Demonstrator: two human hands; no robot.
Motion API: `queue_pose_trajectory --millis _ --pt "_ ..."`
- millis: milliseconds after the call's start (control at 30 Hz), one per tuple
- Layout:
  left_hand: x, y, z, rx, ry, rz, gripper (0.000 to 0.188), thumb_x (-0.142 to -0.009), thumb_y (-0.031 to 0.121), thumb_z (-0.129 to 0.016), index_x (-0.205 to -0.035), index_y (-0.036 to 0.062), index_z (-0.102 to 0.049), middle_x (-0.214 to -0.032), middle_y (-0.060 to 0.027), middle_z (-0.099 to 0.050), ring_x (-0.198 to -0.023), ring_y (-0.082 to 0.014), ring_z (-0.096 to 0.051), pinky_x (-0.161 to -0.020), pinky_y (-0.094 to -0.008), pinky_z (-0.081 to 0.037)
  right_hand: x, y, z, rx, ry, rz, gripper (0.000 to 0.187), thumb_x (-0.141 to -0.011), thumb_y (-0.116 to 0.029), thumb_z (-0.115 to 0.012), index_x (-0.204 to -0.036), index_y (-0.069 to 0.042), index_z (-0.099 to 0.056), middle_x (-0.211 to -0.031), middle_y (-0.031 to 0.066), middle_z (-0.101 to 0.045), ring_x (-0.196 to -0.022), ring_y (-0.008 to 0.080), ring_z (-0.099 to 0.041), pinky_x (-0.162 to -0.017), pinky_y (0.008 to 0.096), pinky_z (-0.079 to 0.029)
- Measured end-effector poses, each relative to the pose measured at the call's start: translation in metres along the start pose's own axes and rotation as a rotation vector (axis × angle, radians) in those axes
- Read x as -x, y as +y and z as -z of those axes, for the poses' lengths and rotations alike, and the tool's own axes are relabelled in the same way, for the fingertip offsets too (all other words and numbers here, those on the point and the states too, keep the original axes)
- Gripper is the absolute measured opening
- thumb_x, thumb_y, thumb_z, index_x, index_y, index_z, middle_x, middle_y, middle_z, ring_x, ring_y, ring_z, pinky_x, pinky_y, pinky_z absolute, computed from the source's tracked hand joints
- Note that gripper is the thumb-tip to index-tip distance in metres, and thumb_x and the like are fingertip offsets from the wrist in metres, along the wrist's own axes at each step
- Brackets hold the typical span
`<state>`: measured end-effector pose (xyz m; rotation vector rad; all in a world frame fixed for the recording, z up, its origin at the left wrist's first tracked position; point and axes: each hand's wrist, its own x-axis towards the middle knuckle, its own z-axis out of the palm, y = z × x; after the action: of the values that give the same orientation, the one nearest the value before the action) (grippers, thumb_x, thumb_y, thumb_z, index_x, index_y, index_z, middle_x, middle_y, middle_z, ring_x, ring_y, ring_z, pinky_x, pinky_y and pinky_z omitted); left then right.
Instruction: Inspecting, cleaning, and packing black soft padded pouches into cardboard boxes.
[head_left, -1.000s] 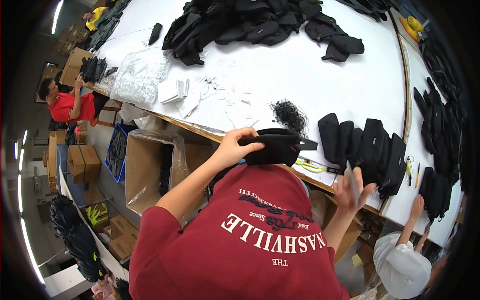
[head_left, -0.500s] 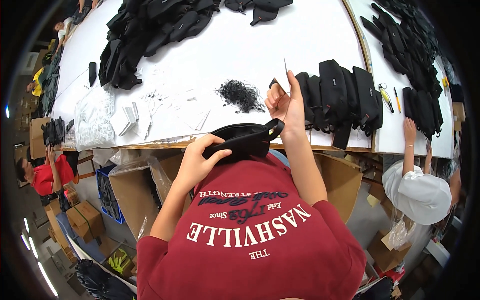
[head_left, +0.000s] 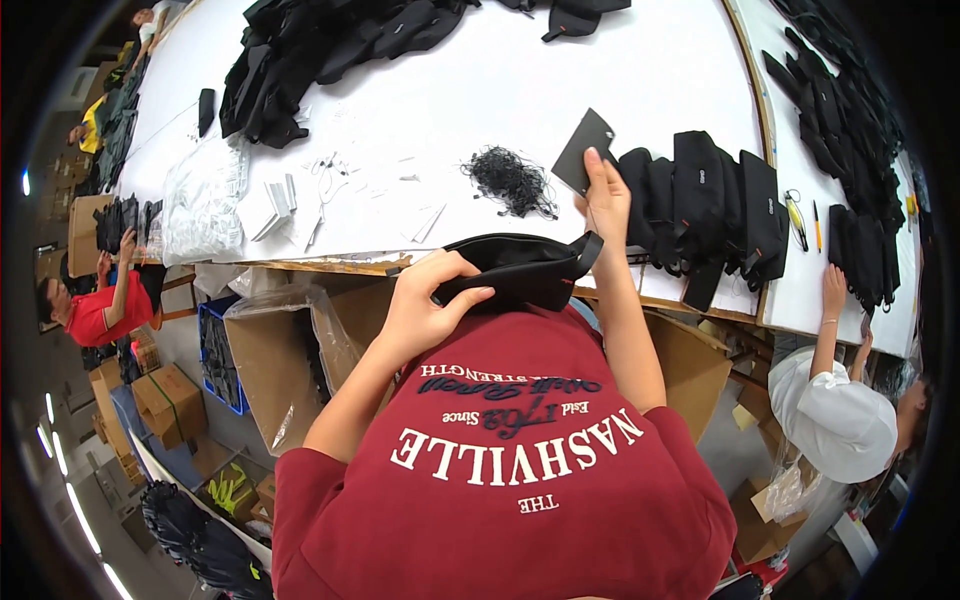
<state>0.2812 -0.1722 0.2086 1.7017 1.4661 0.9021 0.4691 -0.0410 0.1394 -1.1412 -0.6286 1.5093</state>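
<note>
Since the earlier frame, the right hand point(head_left: 607, 200) has been lifted off the row of pouches point(head_left: 710, 205) and now pinches a dark flat card point(head_left: 583, 150) by its lower corner, thumb and fingers closed on it, held above the table point(head_left: 640, 70) beside the tangle of black strings point(head_left: 510, 180). The left hand point(head_left: 425, 305) is kept as before, clamped on the near end of a black pouch point(head_left: 520, 270), which is held just under the table's near edge, against the chest. The two hands are kept apart, the pouch between them and the card well above it.

On the table, the finished pouches are stood in a row at the near right edge; loose white tags point(head_left: 280, 200) and clear bags point(head_left: 200, 200) lie toward the near left corner, and a heap of black goods point(head_left: 330, 50) sits at the far side. A co-worker in white point(head_left: 835, 415) is seated at the right, one hand on the table edge.

The step in hand is judged to be the fitting of the card to the pouch. It would be done best if the pouch mouth were held open and level by the left hand, and the card were brought down flat, edge first, without bending, the grip being kept at the corner so the leading edge stays free.
</note>
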Motion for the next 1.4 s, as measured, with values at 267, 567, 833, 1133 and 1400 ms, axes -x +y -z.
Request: queue_pose_trajectory --millis 267,567,833,1133,1400 --pt "-0.014 -0.004 0.016 -0.155 -0.113 0.045 0.021 -0.073 0.012 -0.073 -0.084 -0.0008 -0.061 -0.092 -0.0113 -0.061 -0.082 -0.0231 -0.061 -0.072 -0.0323 -0.047 0.035 -0.057 -0.012 0.432 -0.382 0.223 0.046 -0.084 -0.014 -0.068 -0.050 -0.008 -0.037 -0.051 -0.0082 -0.026 -0.050 0.0000 -0.022 -0.045 0.0247 -0.014" --pt "-0.036 -0.016 0.020 -0.364 -0.266 -0.438 0.015 -0.074 0.016 -0.070 -0.082 0.0056 -0.062 -0.110 -0.0110 -0.057 -0.097 -0.0288 -0.056 -0.088 -0.0376 -0.042 0.046 -0.040 -0.025 1.580 -0.949 0.492 0.029 -0.081 -0.038 -0.061 -0.081 -0.012 -0.073 -0.063 0.0123 -0.062 -0.059 0.0294 -0.060 -0.055 0.0362 -0.046" --pt "-0.057 -0.109 0.014 0.461 -0.068 0.228 0.020 -0.077 0.018 -0.069 -0.092 0.0053 -0.065 -0.080 -0.0075 -0.058 -0.087 -0.0246 -0.055 -0.084 -0.0357 -0.043 0.035 -0.034 -0.006 1.312 -1.049 0.238 0.029 -0.073 -0.034 -0.073 -0.082 -0.006 -0.069 -0.057 0.0119 -0.057 -0.050 0.0241 -0.055 -0.052 0.0311 -0.042" --pt "-0.045 -0.228 -0.006 -0.599 0.282 0.079 0.029 -0.071 0.017 -0.073 -0.094 0.0057 -0.060 -0.094 -0.0130 -0.054 -0.087 -0.0280 -0.053 -0.078 -0.0359 -0.044 0.041 -0.028 0.009 1.309 -0.955 0.772 0.019 -0.074 -0.029 -0.069 -0.075 -0.010 -0.069 -0.059 0.0061 -0.060 -0.057 0.0237 -0.059 -0.055 0.0341 -0.045" --pt "-0.066 -0.052 0.035 0.424 0.622 0.021 0.016 -0.082 0.008 -0.067 -0.094 0.0008 -0.059 -0.085 -0.0035 -0.062 -0.078 -0.0111 -0.054 -0.073 -0.0238 -0.043 0.056 -0.058 0.009 1.411 -0.809 1.230 0.026 -0.069 -0.019 -0.070 -0.094 -0.013 -0.069 -0.058 -0.0028 -0.040 -0.052 0.0127 -0.046 -0.050 0.0282 -0.038"
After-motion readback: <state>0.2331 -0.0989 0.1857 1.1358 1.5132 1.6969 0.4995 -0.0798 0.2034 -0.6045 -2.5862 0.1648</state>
